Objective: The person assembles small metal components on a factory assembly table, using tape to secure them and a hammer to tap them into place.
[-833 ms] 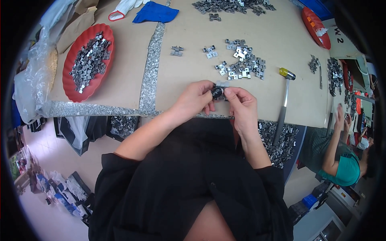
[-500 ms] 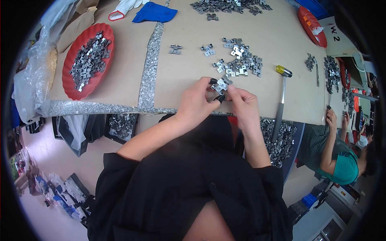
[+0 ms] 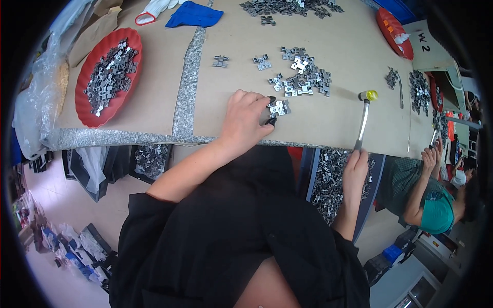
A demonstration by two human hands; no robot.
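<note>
I am pressing my left hand [image 3: 245, 120] down on the worktop [image 3: 154, 97], a flat tan board crossed by speckled grey granite-like strips, close to its near edge. The fingers [image 3: 259, 102] are curling over a small stamped metal bracket assembly [image 3: 279, 108], shiny silver and squarish with notched corners, pinning it flat against the board; my thumb tip is touching the dark piece just beside it. My right hand [image 3: 355, 172] is hanging below the near edge of the worktop, its fingers wrapping closed around the lower end of a small hammer [image 3: 363, 120], whose slim bright metal shaft is lying across the near edge and whose yellow rounded head is resting on the board to the right of the bracket.

Just beyond my left hand, toward the middle of the worktop, a loose pile of metal brackets [image 3: 303, 82] is lying scattered, all the same glinting cut shape. A round red plastic tray [image 3: 107, 77], heaped with duller grey metal pieces, is sitting near the left edge. At the far edge a blue cloth [image 3: 194, 14] is lying crumpled beside a white glove [image 3: 156, 9]. Under the worktop's near edge, beside my right hand, a bin of metal parts [image 3: 328, 179] is showing. A co-worker in a teal shirt [image 3: 436, 213] is sitting at the right edge.
</note>
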